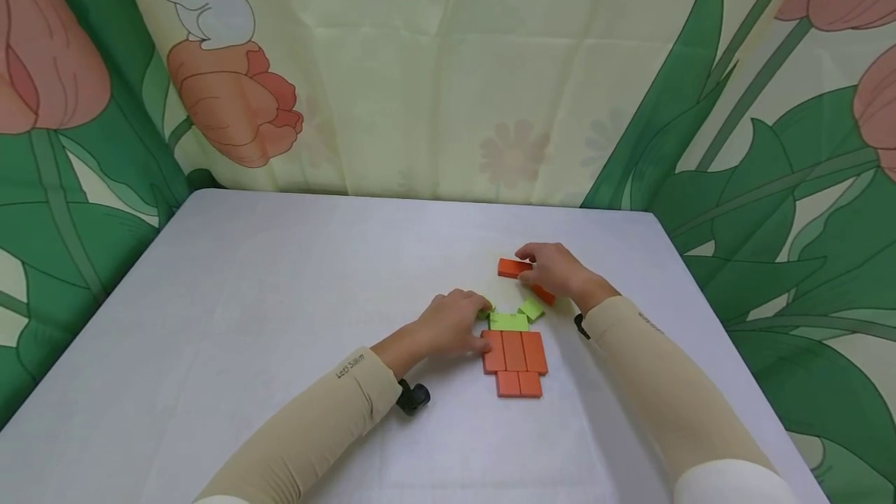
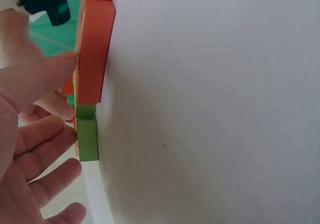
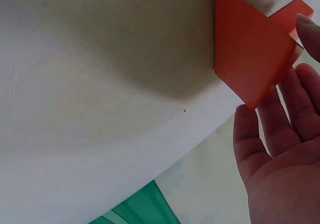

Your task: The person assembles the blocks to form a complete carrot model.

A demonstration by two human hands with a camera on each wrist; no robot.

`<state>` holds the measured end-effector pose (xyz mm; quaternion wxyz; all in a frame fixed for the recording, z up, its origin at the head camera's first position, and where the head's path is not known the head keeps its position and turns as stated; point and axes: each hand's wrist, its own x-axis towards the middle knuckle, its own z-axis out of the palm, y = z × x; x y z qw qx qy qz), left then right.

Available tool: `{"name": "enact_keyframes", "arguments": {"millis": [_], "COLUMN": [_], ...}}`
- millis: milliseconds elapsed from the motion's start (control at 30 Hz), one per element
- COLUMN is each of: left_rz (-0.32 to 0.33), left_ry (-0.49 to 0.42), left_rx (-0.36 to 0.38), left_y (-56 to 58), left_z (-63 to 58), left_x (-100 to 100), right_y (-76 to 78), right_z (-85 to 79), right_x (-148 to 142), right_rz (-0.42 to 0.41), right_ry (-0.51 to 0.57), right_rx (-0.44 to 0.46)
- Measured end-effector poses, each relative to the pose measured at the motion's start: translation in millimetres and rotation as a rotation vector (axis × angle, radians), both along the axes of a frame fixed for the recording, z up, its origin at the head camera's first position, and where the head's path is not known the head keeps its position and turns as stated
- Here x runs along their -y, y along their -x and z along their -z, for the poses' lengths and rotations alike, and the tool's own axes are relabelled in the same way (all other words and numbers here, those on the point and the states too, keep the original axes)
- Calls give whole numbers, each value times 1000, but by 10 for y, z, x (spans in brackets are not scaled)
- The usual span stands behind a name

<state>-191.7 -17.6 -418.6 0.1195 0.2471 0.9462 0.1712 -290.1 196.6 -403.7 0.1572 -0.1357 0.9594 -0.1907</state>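
In the head view, orange and green blocks form a flat figure on the white table. My left hand [image 1: 453,323] lies at its left side. Its thumb touches an orange block [image 2: 95,54], while fingertips rest at a small green block [image 2: 88,139]. A wider green block [image 1: 509,322] sits above the orange rows, and another green block [image 1: 531,309] tilts at its upper right. Farther back, my right hand [image 1: 556,269] pinches an orange block [image 1: 511,267] between thumb and fingers. A second orange block [image 3: 250,49] slants close below that hand, its outer fingers near the edge.
The white table [image 1: 280,317] extends wide to the left, its back edge meeting a printed curtain [image 1: 420,99]. Dark wrist-camera mounts sit on both wrists, the left one [image 1: 413,397] hanging low over the cloth. Lower orange blocks [image 1: 519,384] finish the figure's near end.
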Motion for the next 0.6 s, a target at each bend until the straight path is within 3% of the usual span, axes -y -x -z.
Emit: {"name": "enact_keyframes", "arguments": {"millis": [600], "left_rz": [10], "left_ry": [15], "left_rx": [-14], "left_y": [-8], "left_z": [2], "left_x": [1], "right_y": [22], "right_z": [66], "right_x": [39], "right_rz": [23], "right_ry": [-2], "right_rx": [13]}}
